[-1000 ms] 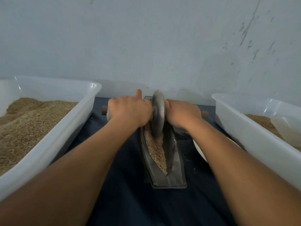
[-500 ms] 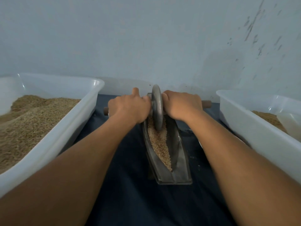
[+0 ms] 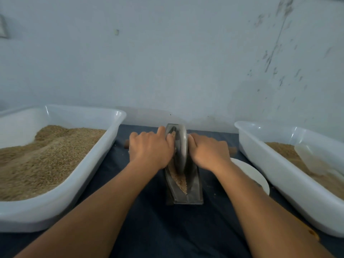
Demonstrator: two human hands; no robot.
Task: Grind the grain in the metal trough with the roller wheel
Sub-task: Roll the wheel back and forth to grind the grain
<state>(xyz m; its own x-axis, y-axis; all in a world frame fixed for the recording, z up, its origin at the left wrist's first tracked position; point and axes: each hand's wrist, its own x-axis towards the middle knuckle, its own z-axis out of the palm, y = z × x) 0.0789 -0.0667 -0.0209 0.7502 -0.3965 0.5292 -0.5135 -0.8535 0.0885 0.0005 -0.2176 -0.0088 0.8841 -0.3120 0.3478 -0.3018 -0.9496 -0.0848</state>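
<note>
A: What's on your bench [image 3: 149,229]?

B: A big tub of grain [image 3: 61,157] sits on your left and another tub [image 3: 279,174] on your right. Between them lies the metal trough [image 3: 183,194], its long axis running straight away from you.

A: And the wheel?

B: The roller wheel [image 3: 181,146] stands upright in the trough's far half, grain [image 3: 178,178] lying on the near side. Your left hand [image 3: 150,148] and right hand [image 3: 208,151] are each closed around the axle, touching the wheel. I'd judge the next stroke comes back toward you.
</note>
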